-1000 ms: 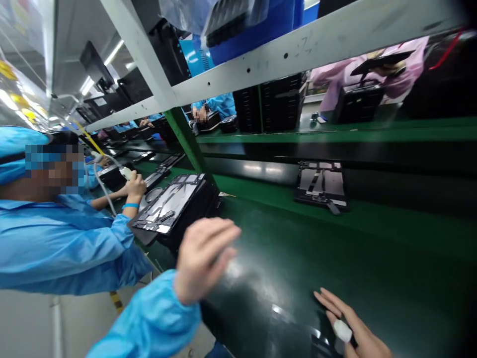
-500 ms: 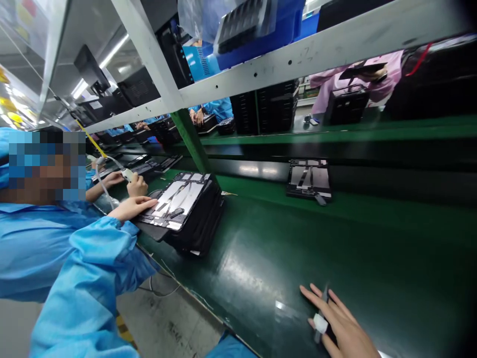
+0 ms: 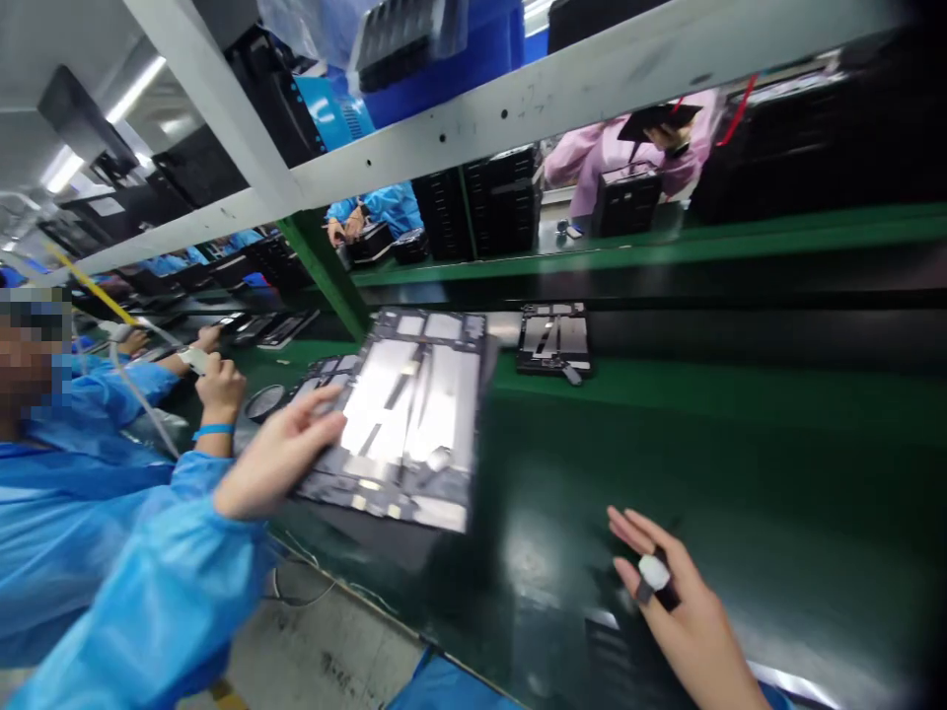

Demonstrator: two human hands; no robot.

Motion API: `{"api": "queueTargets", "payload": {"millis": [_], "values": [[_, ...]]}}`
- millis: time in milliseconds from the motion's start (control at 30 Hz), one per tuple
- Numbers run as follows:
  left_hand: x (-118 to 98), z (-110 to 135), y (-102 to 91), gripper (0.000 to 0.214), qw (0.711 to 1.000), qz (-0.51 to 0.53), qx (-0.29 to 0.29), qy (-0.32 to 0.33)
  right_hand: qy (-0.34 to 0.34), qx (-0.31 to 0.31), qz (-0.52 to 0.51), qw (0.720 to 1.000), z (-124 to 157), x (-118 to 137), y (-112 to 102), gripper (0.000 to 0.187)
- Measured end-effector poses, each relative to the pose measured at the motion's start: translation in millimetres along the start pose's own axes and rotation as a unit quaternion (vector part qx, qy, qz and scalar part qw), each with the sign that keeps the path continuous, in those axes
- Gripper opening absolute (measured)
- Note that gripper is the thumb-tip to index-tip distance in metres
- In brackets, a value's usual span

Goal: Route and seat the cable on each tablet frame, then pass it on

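Left hand (image 3: pixel 285 449) is now gripping a panel (image 3: pixel 403 414) mid-frame, lifting it off the stack (image 3: pixel 326 370); right hand (image 3: pixel 688 611), lower right, is holding a white piece (image 3: pixel 654 572).

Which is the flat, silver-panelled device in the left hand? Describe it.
Along the dark-green workbench, find the camera wearer's bare left hand in a light-blue sleeve. It holds the flat black device with silver panels by the left side. Unlike the similar silver-and-black unit lying farther back, this one is held up and looks larger.
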State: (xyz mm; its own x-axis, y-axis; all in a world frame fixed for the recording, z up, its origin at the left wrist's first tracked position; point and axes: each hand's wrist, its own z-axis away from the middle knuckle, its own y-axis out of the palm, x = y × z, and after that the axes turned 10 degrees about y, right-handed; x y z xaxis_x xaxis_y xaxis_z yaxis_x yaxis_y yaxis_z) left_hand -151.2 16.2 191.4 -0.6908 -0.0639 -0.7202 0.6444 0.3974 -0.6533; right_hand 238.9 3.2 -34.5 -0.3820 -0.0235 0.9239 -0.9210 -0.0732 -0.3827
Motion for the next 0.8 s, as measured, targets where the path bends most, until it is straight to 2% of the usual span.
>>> {"api": "queueTargets", "payload": {"millis": [100,200,267,333,367,433,600,700,800], "values": [[5.2,25.5,107.7,0.066,0.982,0.153,0.106,-0.008,0.034,-0.082,-0.101,0.991,-9.5,7.4,-18.4,0.048],[9.7,40.9,210.7,0.058,0.958,0.229,0.171,-0.001,0.048,-0.083,-0.097,0.991,-11.9,6.1,-37.1,0.057],[8.8,44.7,261.0,0.054,0.952,0.237,0.195,0.015,0.057,-0.052,-0.048,0.996,-9.7,1.7,-45.4,0.071],[7.0,44.0,290.1,0.056,0.95,0.226,0.212,0.042,0.073,-0.026,0.016,0.997,-6.9,-4.0,-48.7,0.086],[6.7,42.2,296.7,0.058,0.95,0.214,0.221,0.059,0.082,-0.022,0.045,0.995,-5.9,-6.9,-48.9,0.089],[7.8,36.7,296.3,0.062,0.948,0.179,0.244,0.098,0.092,-0.028,0.089,0.991,-5.0,-12.1,-47.6,0.088],[17.3,26.1,259.8,0.06,0.933,0.087,0.308,0.163,0.07,-0.059,0.139,0.986,-7.7,-16.9,-47.0,0.066],[24.6,34.1,245.6,0.075,0.902,0.027,0.358,0.239,0.069,-0.073,0.157,0.982,-9.6,-14.1,-50.0,0.063],[32.1,53.5,243.9,0.079,0.876,-0.036,0.361,0.317,0.057,-0.061,0.166,0.983,-5.7,-15.0,-53.1,0.06]]}}
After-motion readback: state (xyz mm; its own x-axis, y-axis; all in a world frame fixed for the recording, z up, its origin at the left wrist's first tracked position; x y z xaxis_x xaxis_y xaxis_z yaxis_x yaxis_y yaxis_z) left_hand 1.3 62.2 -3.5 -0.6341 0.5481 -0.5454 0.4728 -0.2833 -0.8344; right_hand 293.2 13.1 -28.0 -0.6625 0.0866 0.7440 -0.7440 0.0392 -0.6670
